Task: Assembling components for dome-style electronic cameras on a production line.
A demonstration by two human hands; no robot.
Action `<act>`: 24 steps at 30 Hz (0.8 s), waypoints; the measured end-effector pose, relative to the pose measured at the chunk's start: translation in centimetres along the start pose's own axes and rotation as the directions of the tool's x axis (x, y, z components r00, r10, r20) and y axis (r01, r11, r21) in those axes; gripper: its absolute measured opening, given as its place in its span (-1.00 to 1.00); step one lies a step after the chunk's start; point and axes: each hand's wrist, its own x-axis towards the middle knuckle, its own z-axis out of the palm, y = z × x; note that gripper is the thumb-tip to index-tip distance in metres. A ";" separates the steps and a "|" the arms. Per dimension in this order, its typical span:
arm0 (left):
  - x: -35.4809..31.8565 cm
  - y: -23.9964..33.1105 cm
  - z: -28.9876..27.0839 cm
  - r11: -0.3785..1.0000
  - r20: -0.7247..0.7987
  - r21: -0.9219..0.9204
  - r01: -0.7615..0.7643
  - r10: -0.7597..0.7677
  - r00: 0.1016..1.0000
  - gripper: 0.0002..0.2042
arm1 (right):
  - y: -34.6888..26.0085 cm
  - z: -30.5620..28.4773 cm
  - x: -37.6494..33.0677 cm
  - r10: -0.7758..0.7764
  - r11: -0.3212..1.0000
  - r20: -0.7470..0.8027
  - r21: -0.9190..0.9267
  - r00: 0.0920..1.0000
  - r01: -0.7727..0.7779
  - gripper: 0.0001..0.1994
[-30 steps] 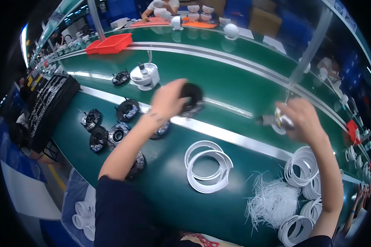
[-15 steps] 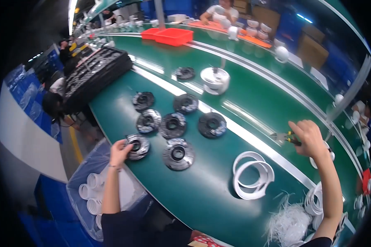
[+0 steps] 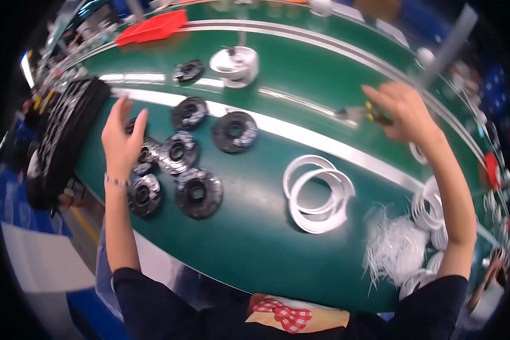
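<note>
My left hand [image 3: 120,139] is raised over the left end of the green table, thumb and fingers apart and holding nothing. It partly hides a black disc behind it. Several black ring-shaped discs with a central hole lie close by, among them a near one [image 3: 185,199] and another [image 3: 220,137] by the white strip. In my right hand [image 3: 407,116] is a pair of cutting pliers [image 3: 354,115] with black and yellow handles, jaws pointing left. Two white plastic rings [image 3: 314,226] overlap on the table between my arms.
A white bowl-shaped part [image 3: 245,72] and one black disc [image 3: 188,70] stand beyond the white strip. Stacked black trays [image 3: 68,127] flank the left edge. A red bin [image 3: 156,28] is at the far left. Clear plastic strips [image 3: 396,249] are heaped near more white rings at right.
My left hand has let go of the near-left disc and moved up and away from it, opening. The view has turned, shifting the table's contents leftward. My right hand still grips the pliers.
</note>
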 end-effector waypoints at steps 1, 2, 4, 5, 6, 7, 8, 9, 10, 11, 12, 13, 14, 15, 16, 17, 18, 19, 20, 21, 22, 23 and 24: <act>1.8 0.4 3.1 0.999 0.075 0.014 -0.044 0.043 0.996 -0.54 | 0.3 0.3 -0.2 0.009 1.000 0.002 -0.012 1.000 -0.009 -0.46; 3.5 0.7 6.0 0.996 0.136 0.002 -0.086 0.085 0.987 -0.54 | 0.3 0.3 -0.8 0.029 0.999 0.014 -0.015 0.999 -0.029 -0.46; 7.1 -0.2 11.6 0.984 0.164 0.045 -0.171 0.161 0.973 -0.54 | 0.4 -0.5 -1.1 0.009 0.999 -0.001 -0.039 1.000 -0.009 -0.47; 8.6 -1.2 15.1 0.998 0.217 -0.057 -0.016 0.028 0.976 -0.50 | 0.3 -0.7 -1.6 0.007 0.998 -0.007 -0.059 1.000 -0.007 -0.47; 10.3 -2.0 17.9 0.993 0.371 -0.018 0.117 -0.102 0.923 -0.46 | 0.2 -0.8 -2.1 0.000 0.997 -0.019 -0.078 1.000 -0.001 -0.47; 12.4 -5.2 21.8 0.978 0.377 0.060 0.199 -0.207 0.903 -0.44 | 0.1 -1.2 -2.2 -0.002 0.997 0.004 -0.084 1.000 0.002 -0.47; 11.6 -2.9 23.9 0.967 0.301 0.158 0.199 -0.239 0.923 -0.47 | 0.4 -0.9 -2.8 0.014 0.997 0.045 -0.081 0.999 -0.011 -0.47; 11.7 -3.1 25.0 0.961 0.219 0.140 0.238 -0.264 0.939 -0.52 | 0.5 -0.9 -2.8 0.015 0.997 0.063 -0.075 0.998 -0.010 -0.47; 12.1 -3.7 25.7 0.959 0.224 0.072 0.275 -0.284 0.932 -0.54 | 0.6 -0.8 -2.7 0.014 0.996 0.061 -0.087 0.998 -0.009 -0.48; 12.7 -4.4 26.6 0.951 0.232 0.003 0.309 -0.301 0.925 -0.55 | 0.9 -0.7 -2.2 0.010 0.995 0.051 -0.096 0.999 -0.005 -0.48; 13.3 -5.6 27.2 0.947 0.218 -0.140 0.291 -0.257 0.941 -0.59 | 1.2 -0.5 -1.6 0.007 0.996 0.040 -0.092 0.999 -0.004 -0.49; 13.3 -5.0 27.7 0.984 0.191 -0.147 0.097 -0.068 0.979 -0.59 | 1.7 -0.2 -1.2 0.017 0.996 0.049 -0.091 0.999 -0.012 -0.50; 13.0 -3.7 27.5 0.984 0.160 -0.148 -0.103 0.126 0.979 -0.58 | 2.5 0.2 -0.4 0.026 0.996 0.044 -0.091 0.999 -0.022 -0.52; 13.0 -2.3 27.4 0.962 0.179 -0.164 -0.216 0.244 0.953 -0.56 | 3.3 0.9 0.7 0.041 0.995 0.036 -0.091 0.999 -0.037 -0.52; 13.5 -2.1 27.1 0.946 0.209 -0.161 -0.281 0.311 0.927 -0.57 | 3.9 1.8 2.5 0.041 0.996 0.016 -0.084 0.999 -0.039 -0.52; 13.9 -2.0 27.2 0.926 0.240 -0.160 -0.342 0.373 0.896 -0.58 | 4.6 2.9 4.5 0.076 0.993 0.025 -0.087 0.997 -0.073 -0.56; 14.3 -1.8 27.3 0.921 0.299 -0.112 -0.372 0.389 0.872 -0.61 | 5.2 4.2 6.5 0.094 0.994 0.024 -0.065 0.995 -0.092 -0.57; 14.5 -1.8 27.9 0.917 0.357 -0.075 -0.391 0.390 0.849 -0.63 | 5.8 5.6 8.6 0.112 0.993 0.027 -0.046 0.993 -0.111 -0.57; 14.7 -1.5 27.9 0.938 0.457 0.013 -0.347 0.303 0.836 -0.66 | 6.0 6.7 10.9 0.136 0.989 0.048 -0.071 0.990 -0.132 -0.59; 15.1 -1.5 28.3 0.947 0.490 0.034 -0.319 0.262 0.831 -0.75 | 6.2 7.7 13.1 0.160 0.984 0.069 -0.095 0.985 -0.153 -0.61; 15.1 -1.2 28.4 0.945 0.508 0.038 -0.325 0.262 0.820 -0.80 | 6.5 8.9 15.0 0.187 0.979 0.093 -0.103 0.978 -0.177 -0.62; 15.1 -0.5 27.9 0.942 0.525 0.041 -0.333 0.264 0.809 -0.83 | 6.5 9.8 16.7 0.215 0.973 0.115 -0.113 0.970 -0.203 -0.63; 14.9 -0.1 27.6 0.928 0.436 -0.005 -0.371 0.336 0.835 -0.86 | 6.5 10.7 18.0 0.277 0.960 0.114 -0.064 0.954 -0.271 -0.66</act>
